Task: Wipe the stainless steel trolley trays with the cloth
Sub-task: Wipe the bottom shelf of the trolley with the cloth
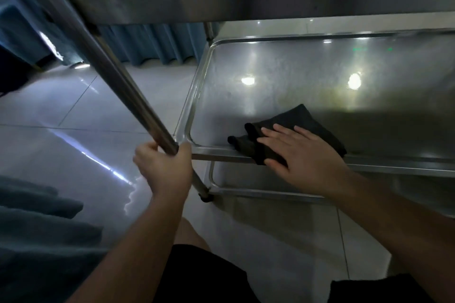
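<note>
1. Trolley [246, 5]: stainless steel, several tiers. An upper tray crosses the top of the view; the middle tray [295, 76] lies open below it; part of a lower tray [246, 192] shows underneath, toward 6 o'clock.

2. Cloth [295, 125]: dark, folded, lying on the middle tray at its near edge, toward the near-left corner. One fold hangs over the front rim. Judged to be mid-wipe along that edge, where the corner and rim are likely to collect grime.

3. Right hand [302, 155]: laid palm down on the cloth, fingers [270, 141] straight and spread, pointing toward 10 o'clock. It presses rather than grips; a flat hand spreads pressure across the cloth for a wider stroke.

4. Left hand [165, 167]: wrapped round the slanting upright tube [110, 69] at the trolley's near-left corner, at 9 o'clock of the cloth, fingers curled tight about the metal. Judged to steady the trolley so that it does not roll or shift under the wiping push.

5. Middle tray surface: shows dull, cloudy streaks and two bright lamp reflections toward 12 o'clock of the cloth; much of it appears not yet wiped, as a judgement.

6. Surroundings: pale glossy floor tiles [73, 106]; blue curtain [147, 47] at 11 o'clock; the person's knees in dark shorts [202, 275] at 6 o'clock.

7. Brands, labels, writing: none readable on trolley, cloth or clothing.
</note>
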`<state>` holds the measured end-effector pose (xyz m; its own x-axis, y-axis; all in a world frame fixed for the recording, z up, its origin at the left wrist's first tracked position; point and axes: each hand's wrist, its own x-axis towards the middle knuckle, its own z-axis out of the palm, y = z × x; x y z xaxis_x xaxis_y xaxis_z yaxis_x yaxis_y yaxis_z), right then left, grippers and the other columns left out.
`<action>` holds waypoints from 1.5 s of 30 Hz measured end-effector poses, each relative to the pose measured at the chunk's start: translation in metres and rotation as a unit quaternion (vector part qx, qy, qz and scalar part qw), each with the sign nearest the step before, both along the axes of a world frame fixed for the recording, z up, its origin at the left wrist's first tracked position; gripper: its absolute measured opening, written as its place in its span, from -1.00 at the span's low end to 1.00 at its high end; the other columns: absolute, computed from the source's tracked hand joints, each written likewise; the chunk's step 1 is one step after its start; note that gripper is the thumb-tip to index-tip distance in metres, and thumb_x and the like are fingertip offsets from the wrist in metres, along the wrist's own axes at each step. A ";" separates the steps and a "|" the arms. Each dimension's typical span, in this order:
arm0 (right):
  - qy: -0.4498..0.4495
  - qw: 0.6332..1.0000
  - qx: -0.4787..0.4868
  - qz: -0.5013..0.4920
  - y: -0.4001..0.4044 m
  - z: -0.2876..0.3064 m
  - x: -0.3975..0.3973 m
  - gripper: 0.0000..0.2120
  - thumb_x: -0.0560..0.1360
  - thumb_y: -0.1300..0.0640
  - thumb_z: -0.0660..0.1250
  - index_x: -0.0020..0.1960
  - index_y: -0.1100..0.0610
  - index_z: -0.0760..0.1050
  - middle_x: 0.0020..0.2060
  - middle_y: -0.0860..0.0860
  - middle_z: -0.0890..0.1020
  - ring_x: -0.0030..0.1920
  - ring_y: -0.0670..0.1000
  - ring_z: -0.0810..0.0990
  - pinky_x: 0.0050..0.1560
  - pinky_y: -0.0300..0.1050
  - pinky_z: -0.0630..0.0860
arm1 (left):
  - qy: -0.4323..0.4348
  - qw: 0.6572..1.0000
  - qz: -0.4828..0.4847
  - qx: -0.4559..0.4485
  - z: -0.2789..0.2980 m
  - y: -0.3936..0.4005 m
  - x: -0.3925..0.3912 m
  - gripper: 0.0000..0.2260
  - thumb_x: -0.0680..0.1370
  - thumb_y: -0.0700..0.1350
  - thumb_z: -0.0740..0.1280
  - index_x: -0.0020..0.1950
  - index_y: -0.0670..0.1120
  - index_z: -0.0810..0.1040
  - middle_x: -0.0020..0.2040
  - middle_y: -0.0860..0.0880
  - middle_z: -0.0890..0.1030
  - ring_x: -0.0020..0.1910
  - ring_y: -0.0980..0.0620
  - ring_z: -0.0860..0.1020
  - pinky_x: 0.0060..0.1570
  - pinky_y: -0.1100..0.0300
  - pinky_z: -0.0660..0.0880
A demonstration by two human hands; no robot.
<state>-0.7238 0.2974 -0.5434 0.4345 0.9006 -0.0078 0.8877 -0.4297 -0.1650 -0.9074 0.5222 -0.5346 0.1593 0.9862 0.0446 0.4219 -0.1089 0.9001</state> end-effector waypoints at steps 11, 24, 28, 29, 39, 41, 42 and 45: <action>-0.001 0.997 0.024 -0.072 -0.105 0.003 0.034 -0.49 0.67 -0.24 0.06 0.61 -0.21 0.25 0.61 -0.26 0.20 0.62 -0.20 0.05 0.62 -0.05 0.02 | 0.007 0.953 -0.289 0.086 0.001 -0.126 0.059 -0.62 0.52 -0.09 0.45 0.08 0.26 0.31 0.02 0.20 0.43 -0.08 0.16 0.51 -0.15 0.10 0.54; 0.012 0.987 0.052 -0.153 -0.232 -0.001 0.082 -0.49 0.66 -0.25 0.10 0.59 -0.21 0.28 0.59 -0.29 0.21 0.61 -0.24 0.04 0.62 -0.07 -0.01 | 0.141 0.814 -0.514 0.229 0.001 -0.220 0.147 -0.64 0.57 -0.05 0.38 0.34 -0.02 0.42 0.21 0.05 0.39 0.19 0.01 0.41 0.28 0.01 0.45; 0.024 0.980 0.070 -0.187 -0.270 -0.005 0.096 -0.50 0.67 -0.24 0.11 0.58 -0.20 0.32 0.58 -0.27 0.25 0.61 -0.23 0.08 0.61 -0.08 0.00 | 0.143 0.783 -0.542 0.269 -0.001 -0.249 0.167 -0.64 0.56 -0.08 0.35 0.35 -0.09 0.47 0.22 -0.02 0.45 0.18 -0.01 0.42 0.23 0.01 0.45; 0.027 0.978 0.071 -0.196 -0.279 -0.005 0.100 -0.50 0.67 -0.27 0.09 0.58 -0.21 0.31 0.58 -0.28 0.25 0.61 -0.24 0.08 0.61 -0.09 0.00 | 0.143 0.773 -0.553 0.278 -0.001 -0.257 0.172 -0.63 0.56 -0.07 0.32 0.36 -0.10 0.47 0.23 -0.03 0.46 0.19 -0.03 0.44 0.24 0.00 0.45; 0.041 0.949 0.092 -0.299 -0.347 -0.007 0.125 -0.50 0.65 -0.24 0.09 0.57 -0.21 0.32 0.58 -0.27 0.25 0.61 -0.20 0.09 0.62 -0.02 -0.08 | 0.254 0.663 -0.599 0.370 -0.014 -0.316 0.204 -0.32 0.69 0.23 0.06 0.73 -0.07 0.04 0.73 -0.05 0.03 0.71 0.00 -0.06 0.62 0.10 -0.17; 0.044 0.941 0.085 -0.325 -0.362 -0.005 0.131 -0.48 0.64 -0.24 0.07 0.58 -0.20 0.31 0.59 -0.26 0.23 0.62 -0.19 0.07 0.61 -0.02 -0.14 | 0.280 0.647 -0.600 0.378 -0.017 -0.319 0.207 -0.27 0.68 0.29 -0.03 0.74 -0.06 -0.11 0.74 -0.04 -0.11 0.71 0.01 -0.17 0.61 0.10 -0.27; 0.046 0.936 0.081 -0.339 -0.370 -0.004 0.134 -0.47 0.64 -0.24 0.05 0.58 -0.19 0.30 0.59 -0.26 0.22 0.62 -0.18 0.06 0.61 -0.01 -0.15 | 0.291 0.644 -0.598 0.378 -0.019 -0.320 0.208 -0.26 0.68 0.31 -0.06 0.74 -0.06 -0.16 0.74 -0.04 -0.17 0.70 0.01 -0.21 0.62 0.09 -0.28; 0.043 0.919 0.063 -0.386 -0.392 -0.001 0.144 -0.46 0.65 -0.23 0.02 0.61 -0.16 0.26 0.61 -0.20 0.20 0.63 -0.13 0.06 0.64 0.07 -0.10 | 0.308 0.637 -0.594 0.382 -0.023 -0.321 0.209 -0.23 0.65 0.35 -0.14 0.73 -0.06 -0.20 0.74 -0.04 -0.19 0.70 0.01 -0.23 0.64 0.04 -0.24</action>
<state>-0.5794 -0.0943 -0.5443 0.9470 0.3209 0.0109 0.3081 -0.8985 -0.3126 -0.6985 0.2008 -0.5574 0.9929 -0.1187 0.0064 -0.1187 -0.9882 0.0966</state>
